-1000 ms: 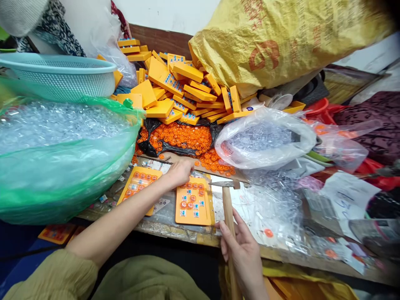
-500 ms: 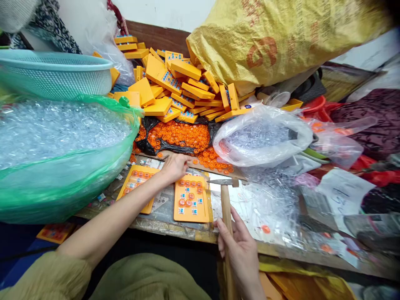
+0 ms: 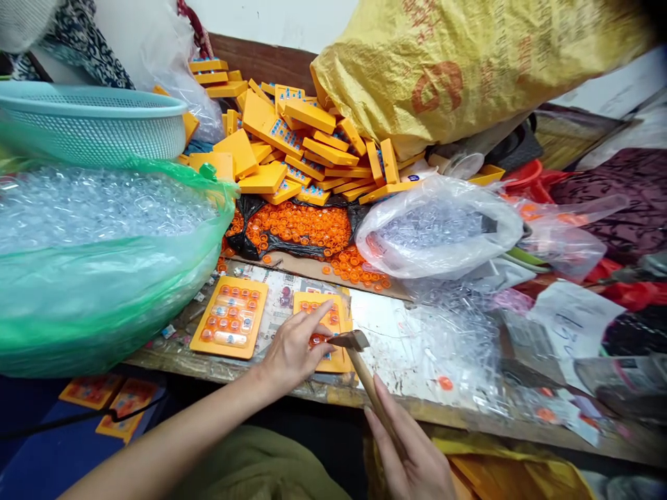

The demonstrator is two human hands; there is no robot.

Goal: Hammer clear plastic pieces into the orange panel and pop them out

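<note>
My right hand (image 3: 411, 444) grips the wooden handle of a small hammer (image 3: 372, 382), whose metal head is over the right edge of an orange panel (image 3: 338, 360). Over that panel's left part is my left hand (image 3: 294, 351), index finger and thumb apart; whether something small is between its fingers is hidden. Orange round caps sit in the panel, partly covered by the fingers. A second orange panel (image 3: 249, 284), with rows of orange caps and a clear long piece near its bottom, lies to the left.
Behind are a black bag of orange caps (image 3: 299, 226) and a pile of orange panels (image 3: 260, 177). A green bag (image 3: 114, 292) of clear pieces stands left, under a blue basket (image 3: 130, 132). A white bag (image 3: 438, 260) and yellow sack (image 3: 469, 76) are right.
My left hand has come back from the loose caps to the right panel. The hammer has moved left and tilted, its head now over the panel. The left panel is uncovered.
</note>
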